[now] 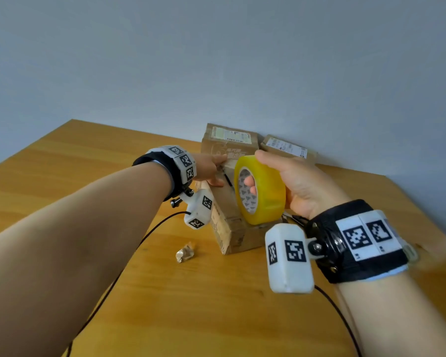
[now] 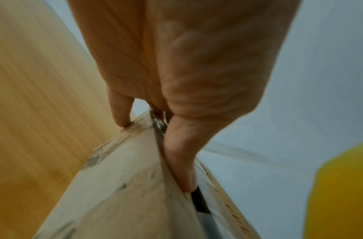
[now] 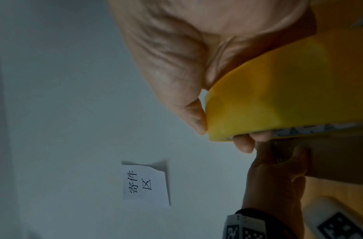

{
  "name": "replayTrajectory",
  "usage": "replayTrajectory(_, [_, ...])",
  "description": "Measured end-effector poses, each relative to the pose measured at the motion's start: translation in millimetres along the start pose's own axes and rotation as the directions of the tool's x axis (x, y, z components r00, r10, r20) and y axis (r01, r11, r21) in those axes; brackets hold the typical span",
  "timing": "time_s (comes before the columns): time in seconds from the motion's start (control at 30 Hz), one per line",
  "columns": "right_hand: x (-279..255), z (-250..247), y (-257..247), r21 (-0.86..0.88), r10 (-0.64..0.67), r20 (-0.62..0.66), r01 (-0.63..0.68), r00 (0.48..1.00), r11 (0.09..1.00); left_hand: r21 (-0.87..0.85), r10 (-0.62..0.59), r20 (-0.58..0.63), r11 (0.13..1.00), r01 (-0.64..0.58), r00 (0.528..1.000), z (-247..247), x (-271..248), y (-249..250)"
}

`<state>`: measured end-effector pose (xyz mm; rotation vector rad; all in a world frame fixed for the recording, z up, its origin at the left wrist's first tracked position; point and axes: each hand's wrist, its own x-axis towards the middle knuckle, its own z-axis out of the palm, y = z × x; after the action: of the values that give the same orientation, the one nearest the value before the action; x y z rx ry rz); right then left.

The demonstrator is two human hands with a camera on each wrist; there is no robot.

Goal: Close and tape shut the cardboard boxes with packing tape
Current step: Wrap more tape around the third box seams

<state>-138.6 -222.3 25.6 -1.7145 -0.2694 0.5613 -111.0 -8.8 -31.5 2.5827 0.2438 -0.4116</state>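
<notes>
Cardboard box (image 1: 229,225) looks light and stiff; the left hand (image 1: 211,168) pinches its flap edge, the right hand (image 1: 294,184) grips the tape roll (image 1: 264,199).

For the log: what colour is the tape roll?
Translucent yellow packing tape roll; head view shows it best.

Left hand (image 1: 208,169) reaches forward, thumb and fingers pinching a box (image 1: 227,222) flap. Right hand (image 1: 298,184), raised, grips the tape roll (image 1: 264,191), fingers through its core.
</notes>
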Motion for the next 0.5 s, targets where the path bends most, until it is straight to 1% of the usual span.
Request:
replayTrajectory(0.07, [-8,-2,2,-0.002,-0.001,-0.002,0.001,1.0,1.0,0.035,0.01,-0.021,0.999,-0.009,1.0,1,-5,5])
replayTrajectory(0.13, [-13,-2,4,0.002,-0.004,-0.022,0.004,1.0,1.0,0.105,0.037,-0.027,0.994,-0.034,0.999,2,-11,10])
replayTrajectory(0.23, [-15,1,8,-0.006,-0.007,-0.06,0.006,0.998,1.0,0.236,0.112,-0.023,0.966,-0.104,0.993,6,-15,11])
replayTrajectory(0.27, [-15,2,8,-0.001,-0.003,-0.072,0.003,0.997,1.0,0.247,0.135,-0.01,0.96,-0.128,0.991,7,-14,10])
replayTrajectory(0.4, [-13,7,9,0.039,0.015,-0.096,-0.012,0.995,0.999,0.205,0.206,0.065,0.955,-0.215,0.976,10,-18,5])
replayTrajectory(0.5, [-11,12,13,0.073,0.009,-0.101,-0.001,0.995,0.997,0.231,0.257,0.111,0.933,-0.277,0.96,10,-25,4])
